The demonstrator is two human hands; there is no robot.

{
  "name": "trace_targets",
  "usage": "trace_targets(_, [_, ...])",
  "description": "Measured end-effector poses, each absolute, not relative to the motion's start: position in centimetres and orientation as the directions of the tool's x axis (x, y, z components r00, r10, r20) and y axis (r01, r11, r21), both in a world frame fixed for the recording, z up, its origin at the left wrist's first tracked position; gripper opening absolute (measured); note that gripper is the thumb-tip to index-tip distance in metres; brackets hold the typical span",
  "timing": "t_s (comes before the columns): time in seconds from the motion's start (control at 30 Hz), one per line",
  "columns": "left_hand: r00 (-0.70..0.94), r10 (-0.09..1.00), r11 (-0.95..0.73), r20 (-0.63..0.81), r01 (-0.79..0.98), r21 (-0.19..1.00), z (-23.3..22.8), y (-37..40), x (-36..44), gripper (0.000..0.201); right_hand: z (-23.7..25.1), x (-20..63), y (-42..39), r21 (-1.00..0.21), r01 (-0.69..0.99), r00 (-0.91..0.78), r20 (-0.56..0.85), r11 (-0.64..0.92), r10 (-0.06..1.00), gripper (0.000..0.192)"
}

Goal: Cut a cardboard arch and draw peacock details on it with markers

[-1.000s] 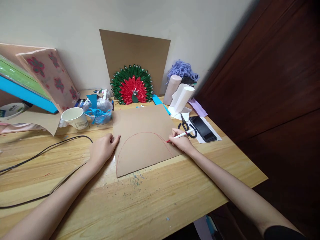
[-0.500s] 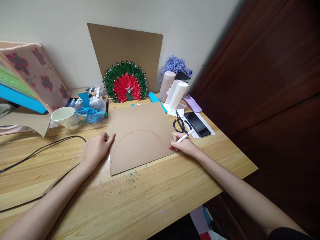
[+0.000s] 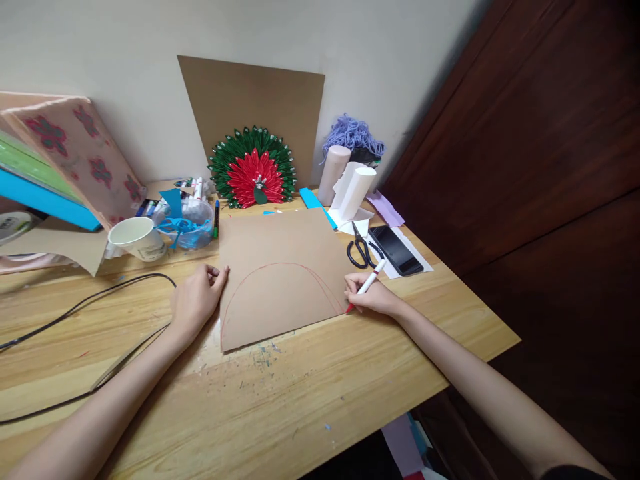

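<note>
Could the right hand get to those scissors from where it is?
Probably yes: the scissors lie just past the right hand, and nothing seems to stand between them, though the marker in its grip may need putting down first.

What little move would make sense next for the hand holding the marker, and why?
Probably lift the marker off the cardboard sheet: the right hand has its red tip at the sheet's near edge, where the red arc seems to run out.
</note>
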State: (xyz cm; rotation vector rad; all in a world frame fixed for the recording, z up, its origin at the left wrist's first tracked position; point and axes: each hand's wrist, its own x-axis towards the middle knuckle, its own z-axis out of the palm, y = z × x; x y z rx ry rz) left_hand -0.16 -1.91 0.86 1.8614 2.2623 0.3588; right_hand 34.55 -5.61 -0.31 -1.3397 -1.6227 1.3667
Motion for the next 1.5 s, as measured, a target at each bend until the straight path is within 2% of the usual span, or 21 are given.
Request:
trace_targets(0.07, [-0.180, 0.984, 0.170, -0.011, 0.902, 0.396, 0.9, -1.9, -0.3, 0.048, -0.6, 34.6, -5.4, -0.969, 0.247, -0.264, -0.096, -0.029, 0.960, 0.026])
trace_targets(0.13, [-0.121, 0.992, 0.118, -0.033, 0.812, 0.572, 1.0, -1.8, -0.2, 0.046, -0.9, 34.7, -5.2, -0.977, 0.211, -0.237, -0.040, 0.011, 0.971, 0.030])
trace_targets(0.23, [-0.032, 0.998, 0.062, -0.053, 0.430, 0.901, 1.3, -1.8, 0.2, 0.042, -1.1, 34.8, -4.5, -0.976, 0.215, -0.189, -0.007, 0.034, 0.982, 0.032])
trace_targets(0.3, [-0.002, 0.999, 0.054, -0.054, 0.150, 0.987, 1.4, -1.9, 0.5, 0.040, -1.1, 34.7, -3.9, -0.977, 0.209, -0.143, 0.005, 0.036, 0.990, 0.033])
trace_targets(0.4, [-0.006, 0.999, 0.048, -0.048, -0.048, 0.998, 1.4, -2.2, 0.8, 0.038, -0.8, 34.2, -2.8, -0.979, 0.167, -0.038, 0.109, 0.114, 0.993, 0.034])
trace_targets(0.53, [-0.041, 0.996, 0.076, -0.082, -0.136, 0.988, 1.4, -2.3, 0.8, 0.039, -0.2, 33.6, -1.9, -0.955, 0.169, 0.085, 0.262, 0.246, 0.961, 0.031])
trace_targets(0.8, [0.022, 0.991, 0.135, -0.135, -0.295, 0.946, 1.2, -2.3, 0.9, 0.041, 0.1, 34.3, -2.4, -0.908, 0.188, 0.252, 0.413, 0.375, 0.875, 0.018])
trace_targets(0.9, [0.046, 0.989, 0.147, -0.140, -0.319, 0.936, 1.2, -2.3, 0.9, 0.037, 0.2, 34.5, -2.5, -0.913, 0.184, 0.273, 0.403, 0.364, 0.873, 0.014])
trace_targets(1.07, [0.068, 0.987, 0.162, -0.149, -0.289, 0.943, 1.5, -2.3, 1.0, 0.040, 0.2, 34.3, -2.5, -0.916, 0.196, 0.254, 0.392, 0.350, 0.884, 0.014])
trace_targets(1.17, [0.101, 0.985, 0.161, -0.143, -0.206, 0.965, 1.5, -2.2, 1.1, 0.039, -0.2, 34.1, -2.4, -0.916, 0.229, 0.213, 0.378, 0.330, 0.901, 0.015])
trace_targets(1.27, [0.090, 0.990, 0.111, -0.111, -0.005, 0.994, 1.1, -2.0, 1.1, 0.038, -0.7, 33.8, -2.3, -0.927, 0.249, 0.174, 0.329, 0.282, 0.928, 0.017])
trace_targets(1.33, [0.056, 0.997, 0.034, -0.047, 0.210, 0.977, 0.6, -1.9, 1.0, 0.040, -0.9, 33.5, -2.1, -0.938, 0.235, 0.127, 0.289, 0.254, 0.949, 0.019])
trace_targets(1.4, [0.033, 0.999, -0.040, 0.028, 0.468, 0.883, 0.4, -1.8, 1.1, 0.041, -0.9, 32.8, -1.9, -0.948, 0.226, 0.030, 0.237, 0.225, 0.971, 0.019])
trace_targets(1.5, [0.011, 0.999, -0.042, 0.053, 0.774, 0.632, 0.6, -2.2, 1.2, 0.037, -0.8, 31.1, -1.0, -0.955, 0.253, -0.123, 0.128, 0.156, 0.984, 0.017])
